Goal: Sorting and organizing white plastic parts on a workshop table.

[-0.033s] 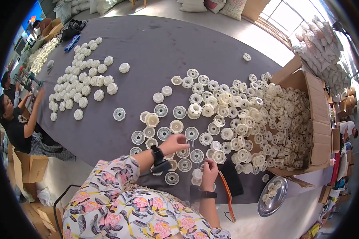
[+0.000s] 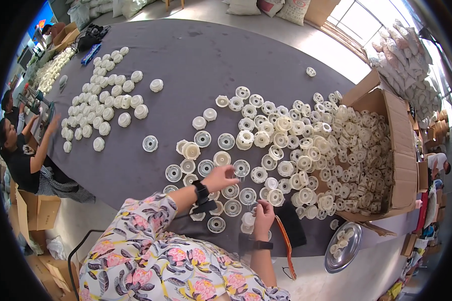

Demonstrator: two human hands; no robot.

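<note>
My left hand, with a dark band on its wrist, hovers over the middle of the group of round parts. Its thumb and bent fingers are apart at the edge of a clear round disc, with nothing visible between them. My right hand is closed low among the parts, left of a black cloth. Whatever its fingers pinch is too small and too hidden to name. White plastic rings and other clear discs lie around both hands.
A tipped cardboard box spills many white rings onto the grey-covered table at right. Metal dish with a few parts sits near the front edge. White caps cluster at left, where a co-worker works beside a tool.
My left hand has shifted slightly away from me, nearer the clear disc. The right hand stays in place. At far left, the co-worker's hand has lowered.
</note>
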